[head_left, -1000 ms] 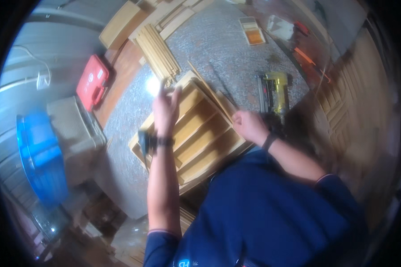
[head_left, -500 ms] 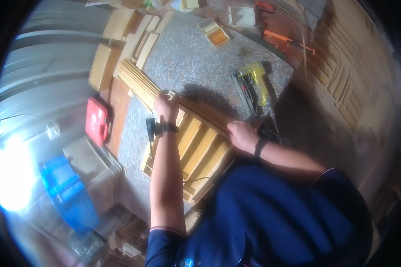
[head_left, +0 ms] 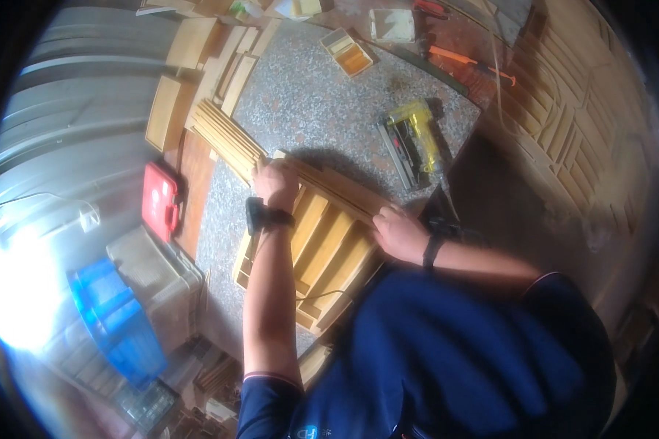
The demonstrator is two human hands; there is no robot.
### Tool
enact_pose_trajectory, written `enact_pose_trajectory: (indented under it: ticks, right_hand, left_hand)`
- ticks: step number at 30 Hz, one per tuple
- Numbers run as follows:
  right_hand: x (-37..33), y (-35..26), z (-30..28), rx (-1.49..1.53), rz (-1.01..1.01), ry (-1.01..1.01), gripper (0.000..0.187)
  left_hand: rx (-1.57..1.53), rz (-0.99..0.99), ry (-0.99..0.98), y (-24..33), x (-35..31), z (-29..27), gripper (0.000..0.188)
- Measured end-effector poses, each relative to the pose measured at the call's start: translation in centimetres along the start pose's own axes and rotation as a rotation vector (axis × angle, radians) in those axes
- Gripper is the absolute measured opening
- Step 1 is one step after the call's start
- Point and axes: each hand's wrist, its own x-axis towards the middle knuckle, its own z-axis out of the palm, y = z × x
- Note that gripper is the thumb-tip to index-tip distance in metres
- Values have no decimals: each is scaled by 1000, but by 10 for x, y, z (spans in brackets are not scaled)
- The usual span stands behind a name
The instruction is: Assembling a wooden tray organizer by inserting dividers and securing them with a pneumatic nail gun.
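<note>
A wooden box with several slanting dividers [head_left: 332, 233] lies on the speckled tabletop in front of me. Along its far side runs a long wooden strip [head_left: 334, 186]. At the strip's left end, my left hand [head_left: 277, 184] is closed over it, fingertips partly hidden. My right hand [head_left: 401, 233] grips the strip's right end near the box's corner, its thumb side toward me. Just beyond my left hand, a bundle of thin wooden slats [head_left: 225, 133] lies on the table. A yellow nail gun [head_left: 419, 139] rests on its side to the right, apart from both hands.
A small compartment box [head_left: 347, 53] and a white tray [head_left: 392, 25] sit at the back. An orange-handled tool [head_left: 470, 63] lies behind the table edge. A red case [head_left: 159, 201], blue bin [head_left: 117, 318] and wooden pieces [head_left: 170, 110] are left; stacked boards [head_left: 564, 124] stand right.
My left hand has shifted slightly toward me and its wrist has turned. My right hand stays at the strip's right end, nearly in the same place.
</note>
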Motion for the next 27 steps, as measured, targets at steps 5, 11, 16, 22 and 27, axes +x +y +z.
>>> enact_pose_trajectory:
  ticks: [5, 11, 16, 22, 27]
  right_hand:
    - [-6, 20, 9, -172, -134, 43, 14]
    - [11, 49, -64, -57, 176, 355, 17]
    - [41, 108, -105, -104, 308, 377, 44]
    - [85, 119, -121, -81, 522, 195, 59]
    - [100, 90, -128, 463, 532, 110, 41]
  left_hand:
    - [231, 364, -46, 32, -46, -15, 47]
    - [25, 863, -287, 42, -109, 4, 34]
    - [-30, 855, -221, 49, -113, 18, 27]
    - [19, 957, -176, 55, -119, 26, 20]
    - [62, 964, -257, 49, -119, 28, 20]
